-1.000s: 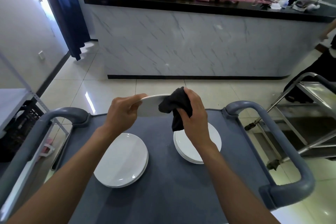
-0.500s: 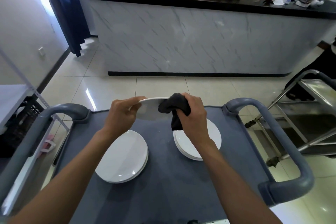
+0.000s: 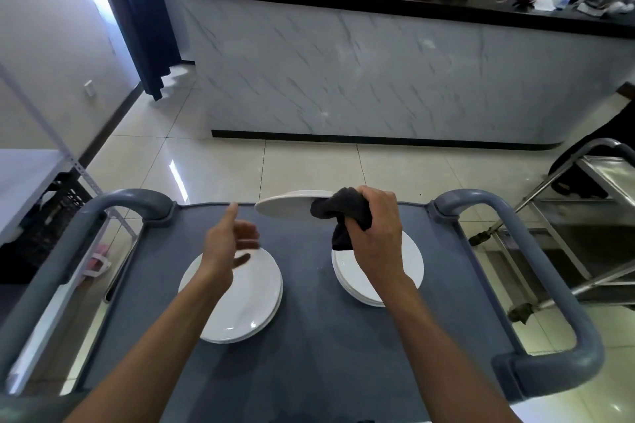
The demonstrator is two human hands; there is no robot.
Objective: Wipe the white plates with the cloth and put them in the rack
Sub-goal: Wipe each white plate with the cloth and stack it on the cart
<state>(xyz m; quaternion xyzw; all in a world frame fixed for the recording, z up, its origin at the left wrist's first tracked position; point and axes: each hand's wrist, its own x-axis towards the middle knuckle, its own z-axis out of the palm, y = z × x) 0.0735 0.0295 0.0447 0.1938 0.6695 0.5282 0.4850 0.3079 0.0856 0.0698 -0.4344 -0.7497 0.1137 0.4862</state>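
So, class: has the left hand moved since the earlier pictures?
Yes. The left hand has let go of the raised plate and dropped back toward the left stack on the cart.

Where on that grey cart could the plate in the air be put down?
Bare cart top lies between the left stack and right stack, and along the near edge by the forearms. The far edge is crowded: the raised plate, cloth and both hands.
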